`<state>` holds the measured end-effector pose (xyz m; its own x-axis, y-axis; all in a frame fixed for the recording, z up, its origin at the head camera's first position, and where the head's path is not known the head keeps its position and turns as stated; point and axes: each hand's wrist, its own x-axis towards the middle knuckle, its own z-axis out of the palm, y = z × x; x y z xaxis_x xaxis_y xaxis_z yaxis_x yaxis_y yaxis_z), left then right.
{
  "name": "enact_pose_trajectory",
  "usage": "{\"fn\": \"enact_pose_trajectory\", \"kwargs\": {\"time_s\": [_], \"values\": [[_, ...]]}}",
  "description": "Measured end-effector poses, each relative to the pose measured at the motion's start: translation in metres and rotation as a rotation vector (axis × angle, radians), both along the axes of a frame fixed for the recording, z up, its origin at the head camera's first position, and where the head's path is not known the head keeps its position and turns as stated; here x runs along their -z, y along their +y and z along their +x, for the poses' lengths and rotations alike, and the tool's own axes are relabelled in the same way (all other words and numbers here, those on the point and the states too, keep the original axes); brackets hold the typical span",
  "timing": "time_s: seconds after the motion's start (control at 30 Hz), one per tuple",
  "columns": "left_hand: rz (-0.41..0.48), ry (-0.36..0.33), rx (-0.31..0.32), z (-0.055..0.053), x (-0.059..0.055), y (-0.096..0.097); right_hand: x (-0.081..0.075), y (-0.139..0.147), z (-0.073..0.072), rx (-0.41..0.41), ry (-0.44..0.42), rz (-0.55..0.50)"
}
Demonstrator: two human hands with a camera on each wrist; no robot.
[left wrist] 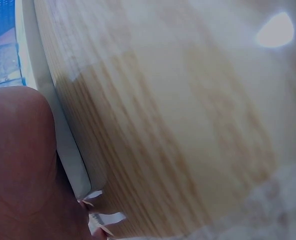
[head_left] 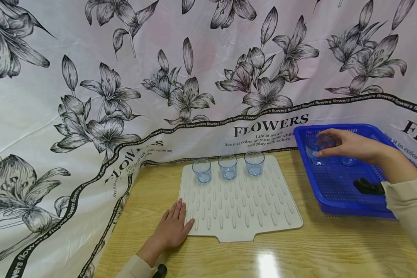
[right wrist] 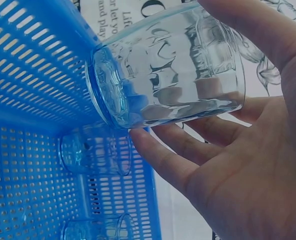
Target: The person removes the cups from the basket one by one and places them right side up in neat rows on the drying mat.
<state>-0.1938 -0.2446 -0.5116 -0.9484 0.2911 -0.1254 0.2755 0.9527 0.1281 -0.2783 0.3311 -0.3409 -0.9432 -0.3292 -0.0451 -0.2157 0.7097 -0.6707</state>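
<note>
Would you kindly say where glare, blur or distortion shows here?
Head: mostly sharp, with a glare patch on the table near the bottom edge; left wrist: table grain soft, glare at upper right; right wrist: the held glass warps what shows through it.

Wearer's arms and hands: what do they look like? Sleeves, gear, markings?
The left hand and right hand are bare, no gloves. The left sleeve and right sleeve are plain cream-beige cloth, reaching near the wrists. A small black piece shows beside the left cuff, a larger black piece beside the right. No cables or printed markings visible.
</note>
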Motion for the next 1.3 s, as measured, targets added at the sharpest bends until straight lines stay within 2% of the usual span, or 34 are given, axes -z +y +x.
{"fn": "enact_pose_trajectory", "kwargs": {"time_s": [0.3, 0.53, 0.73, 1.3], "values": [[-0.002, 0.001, 0.0, -0.001, -0.001, 0.0, -0.006, -0.009, 0.006, -0.013, -0.008, -0.002], [-0.001, 0.0, 0.003, -0.002, 0.001, -0.002, -0.013, -0.025, 0.011, -0.019, -0.004, -0.021], [0.011, 0.0, -0.003, -0.002, -0.002, -0.001, -0.016, -0.041, 0.015, -0.008, 0.005, -0.037], [0.004, -0.011, 0.004, -0.002, 0.001, -0.002, -0.001, -0.083, 0.028, -0.04, 0.022, -0.138]]}}
